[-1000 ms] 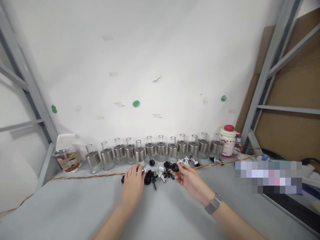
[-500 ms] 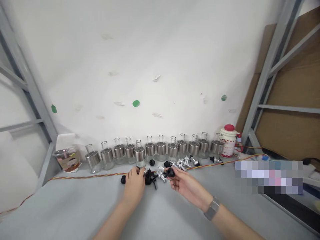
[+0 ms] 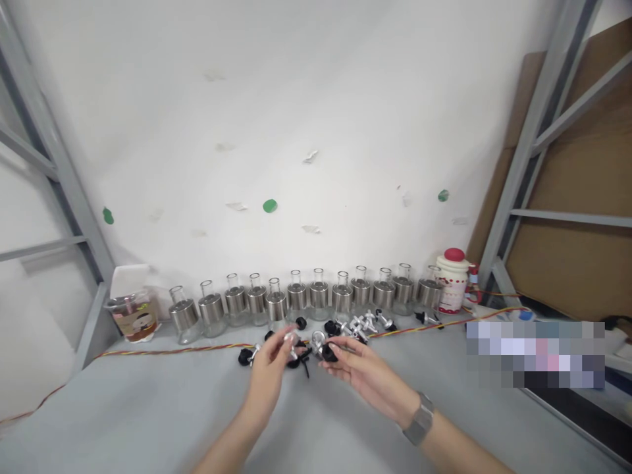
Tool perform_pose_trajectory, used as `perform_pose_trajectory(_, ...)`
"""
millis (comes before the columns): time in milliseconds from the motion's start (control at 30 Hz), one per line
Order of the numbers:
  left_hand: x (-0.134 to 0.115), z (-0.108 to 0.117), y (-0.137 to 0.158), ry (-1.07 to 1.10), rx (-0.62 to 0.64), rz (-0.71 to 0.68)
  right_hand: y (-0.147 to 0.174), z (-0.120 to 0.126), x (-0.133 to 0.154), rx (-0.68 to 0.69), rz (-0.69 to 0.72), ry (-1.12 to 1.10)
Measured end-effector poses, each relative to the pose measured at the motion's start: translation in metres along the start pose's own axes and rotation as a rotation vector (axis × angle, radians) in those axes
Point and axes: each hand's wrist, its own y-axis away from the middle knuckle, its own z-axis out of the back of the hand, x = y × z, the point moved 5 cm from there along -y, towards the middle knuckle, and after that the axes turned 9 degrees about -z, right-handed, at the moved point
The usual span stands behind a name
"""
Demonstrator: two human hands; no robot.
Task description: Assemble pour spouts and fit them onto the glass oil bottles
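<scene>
My left hand (image 3: 270, 361) is closed in a pinch on a small silver fitting (image 3: 292, 342), raised a little above the loose parts. Between the thumb and fingers of my right hand (image 3: 363, 372) is a black round cap (image 3: 328, 353), facing my left hand. Close by lie another black cap (image 3: 245, 357) on the left, a black cap (image 3: 301, 323) behind, and a silver round-topped fitting (image 3: 318, 338) between the hands. Several more silver fittings (image 3: 365, 322) with black parts are piled behind my right hand. My fingers hide some of the black pieces.
Along the wall stands a row of glass bottles with metal sleeves (image 3: 211, 306). A twisted red and yellow wire (image 3: 197, 347) runs across the grey table (image 3: 148, 408). A cup in a printed sleeve (image 3: 133, 316) is at left, a white jar with red lid (image 3: 451, 283) at right.
My left hand has lifted from the pile with the silver fitting in its fingertips. My right hand has shifted left and slightly down with the black cap, closer to the left.
</scene>
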Motion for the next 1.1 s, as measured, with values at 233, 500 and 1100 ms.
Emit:
perform_pose_trajectory(233, 0.001, -0.012, 0.017, 0.254, -0.093, 0.144, 0.006, -0.022, -0.019, 0.118, -0.056, 0.050)
perform_pose_trajectory(500, -0.001, -0.014, 0.019, 0.414, -0.116, 0.145, 0.000, -0.006, -0.018, -0.029, -0.059, 0.017)
perform_pose_trajectory(1100, 0.013, -0.039, 0.024, 0.124, 0.291, 0.144, -0.008, 0.006, -0.004, -0.106, 0.109, 0.285)
